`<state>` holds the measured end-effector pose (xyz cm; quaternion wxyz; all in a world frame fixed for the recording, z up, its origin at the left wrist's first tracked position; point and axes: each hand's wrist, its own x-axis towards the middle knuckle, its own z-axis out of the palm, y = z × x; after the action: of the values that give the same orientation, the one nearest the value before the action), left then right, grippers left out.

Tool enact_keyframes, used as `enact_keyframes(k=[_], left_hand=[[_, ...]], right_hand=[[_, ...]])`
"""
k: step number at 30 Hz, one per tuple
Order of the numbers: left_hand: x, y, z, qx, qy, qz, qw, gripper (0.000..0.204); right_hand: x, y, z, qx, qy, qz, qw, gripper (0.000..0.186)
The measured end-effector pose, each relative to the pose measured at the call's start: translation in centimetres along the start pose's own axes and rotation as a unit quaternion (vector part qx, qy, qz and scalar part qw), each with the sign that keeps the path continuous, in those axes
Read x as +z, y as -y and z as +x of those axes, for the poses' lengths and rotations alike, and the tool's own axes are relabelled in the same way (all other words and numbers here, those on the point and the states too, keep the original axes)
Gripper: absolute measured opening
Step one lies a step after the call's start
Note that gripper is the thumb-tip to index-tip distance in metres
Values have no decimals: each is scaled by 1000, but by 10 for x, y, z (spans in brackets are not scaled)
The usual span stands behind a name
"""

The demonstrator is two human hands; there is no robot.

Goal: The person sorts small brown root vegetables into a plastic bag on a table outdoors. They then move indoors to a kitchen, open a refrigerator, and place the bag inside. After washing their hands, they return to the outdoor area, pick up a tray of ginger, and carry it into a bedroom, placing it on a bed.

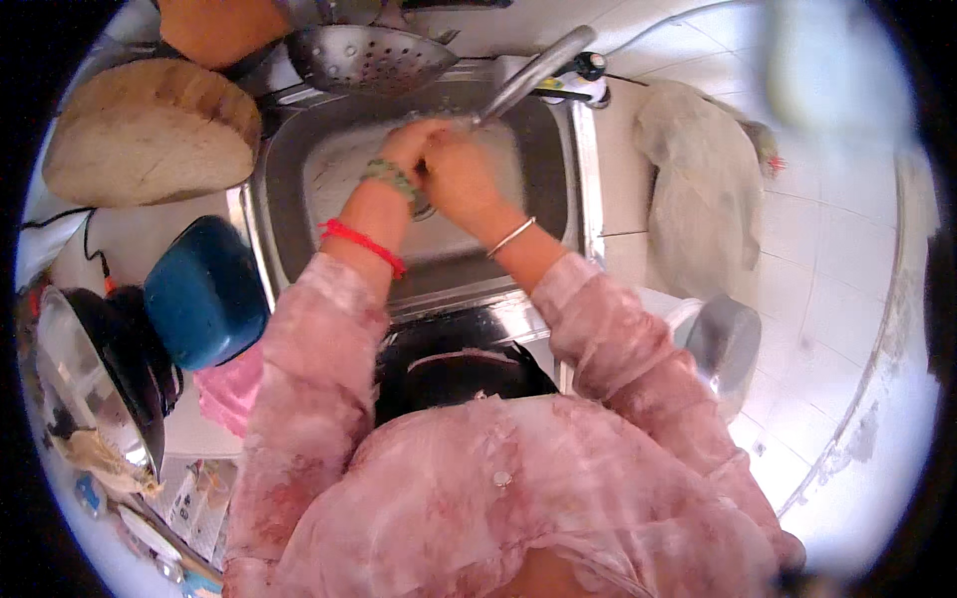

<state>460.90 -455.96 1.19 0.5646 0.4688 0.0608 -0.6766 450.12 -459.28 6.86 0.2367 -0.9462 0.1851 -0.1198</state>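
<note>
My left hand [414, 145] and my right hand [459, 174] are pressed together over the stainless steel sink [548, 199], just below and left of the curved metal faucet [538, 70]. Both hands have their fingers curled, and whatever is between them is hidden. A perforated metal skimmer [364, 62] lies behind the sink's back edge. My left wrist wears a green bracelet and a red band, my right a thin pale bangle.
A thick wooden board [145, 140] and a blue plastic container [204, 289] are left of the sink, with steel and black pans [95, 369] farther out. A translucent bag [698, 199] lies right of it, above a grey round pot [728, 339].
</note>
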Motion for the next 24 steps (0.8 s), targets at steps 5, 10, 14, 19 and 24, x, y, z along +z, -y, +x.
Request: enact_keyframes(k=[5,10,14,19,24], left_hand=[[36,14,-30,112,171,-235,950,27],[78,25,-47,154,110,-189,964,31],[88,23,-59,249,20,31,968,34],[54,20,-70,314,-116,297,894,31],[7,39,-72,309,-142,352,872,27]], right_hand=[[-4,17,9,370,-182,651,638,7],[-7,-18,9,256,-338,201,883,19],[-41,-78,33,370,-376,416,741,19],[-85,-88,20,360,-250,602,667,16],[-84,-106,-8,374,-280,536,703,19]])
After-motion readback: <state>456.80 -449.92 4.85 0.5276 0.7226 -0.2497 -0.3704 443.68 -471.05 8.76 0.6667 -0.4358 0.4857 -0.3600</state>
